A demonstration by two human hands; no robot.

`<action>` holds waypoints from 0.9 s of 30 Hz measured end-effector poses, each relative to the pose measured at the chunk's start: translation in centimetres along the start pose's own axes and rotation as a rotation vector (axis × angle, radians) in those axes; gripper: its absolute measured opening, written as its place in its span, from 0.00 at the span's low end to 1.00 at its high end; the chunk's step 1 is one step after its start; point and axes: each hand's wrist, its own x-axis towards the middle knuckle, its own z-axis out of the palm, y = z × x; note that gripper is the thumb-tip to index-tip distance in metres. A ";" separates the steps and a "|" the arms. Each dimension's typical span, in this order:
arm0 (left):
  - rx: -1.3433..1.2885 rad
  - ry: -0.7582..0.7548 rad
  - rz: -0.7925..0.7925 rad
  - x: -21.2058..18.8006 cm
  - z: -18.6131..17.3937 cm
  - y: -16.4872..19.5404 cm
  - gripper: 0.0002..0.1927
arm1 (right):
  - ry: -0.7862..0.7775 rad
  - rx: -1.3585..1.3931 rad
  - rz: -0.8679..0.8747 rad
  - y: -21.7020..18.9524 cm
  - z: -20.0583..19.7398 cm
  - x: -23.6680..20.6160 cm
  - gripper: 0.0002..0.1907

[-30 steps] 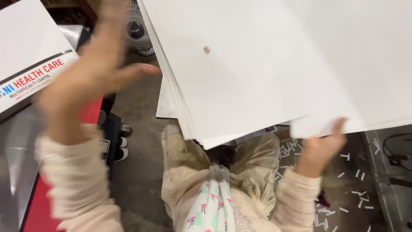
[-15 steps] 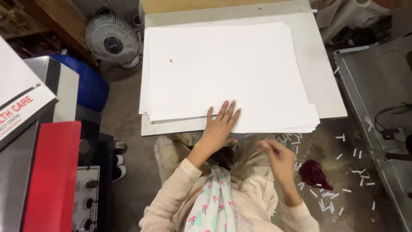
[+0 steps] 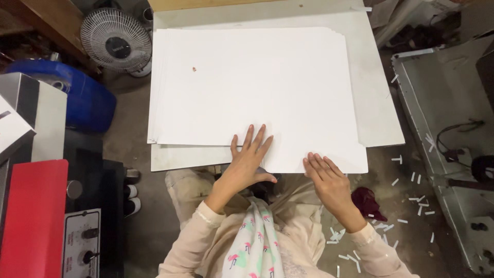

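A grey board [image 3: 381,103] fills the top of your view, and on it lies a large stack of white paper sheets [image 3: 247,87], slightly fanned at the left edge, with a small brown speck near its upper left. To the left stand a red machine [image 3: 31,216], a blue container [image 3: 87,103] and a small white fan [image 3: 116,46]. Paper scraps [image 3: 411,195] litter the floor at right, near a dark red cloth [image 3: 366,202]. Your left hand [image 3: 247,162] lies flat on the stack's near edge, fingers spread wide. Your right hand [image 3: 327,180] rests open at the stack's near right corner, fingers loosely together, holding nothing.
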 end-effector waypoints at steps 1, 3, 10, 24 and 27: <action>0.011 0.040 0.024 -0.2 -0.1 -0.1 0.56 | 0.035 0.018 -0.027 0.3 0.0 0.1 0.17; 0.026 0.104 0.073 -0.5 0.0 -0.2 0.48 | 0.095 0.057 -0.069 1.0 -0.1 0.8 0.12; -0.312 0.260 0.060 3.2 -0.4 -0.2 0.23 | 0.151 0.137 0.044 3.4 -0.4 5.6 0.06; 0.160 0.394 -0.047 10.4 5.2 3.2 0.29 | 0.036 0.036 0.094 4.9 6.3 10.3 0.25; 0.253 0.307 -0.103 9.3 4.5 0.8 0.31 | 0.030 -0.145 0.221 6.9 5.2 8.2 0.30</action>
